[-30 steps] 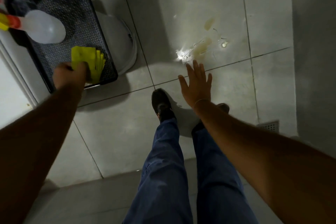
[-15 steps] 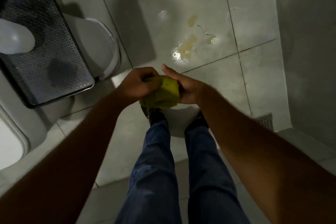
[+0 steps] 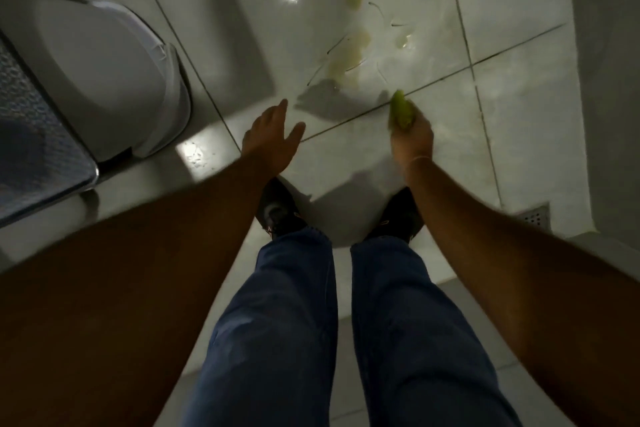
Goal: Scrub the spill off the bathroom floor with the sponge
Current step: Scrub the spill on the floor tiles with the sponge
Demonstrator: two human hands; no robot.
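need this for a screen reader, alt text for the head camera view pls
Seen from above, the right hand grips a yellow sponge just short of a yellowish spill on the tiled floor. The left hand is open and empty, with a toilet at the left.

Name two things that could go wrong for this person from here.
The spill lies in several scattered yellowish patches, so one pass with the sponge in the right hand may smear or miss some. The glossy wet tile sits just ahead of the black shoes, so stepping forward might mean slipping.
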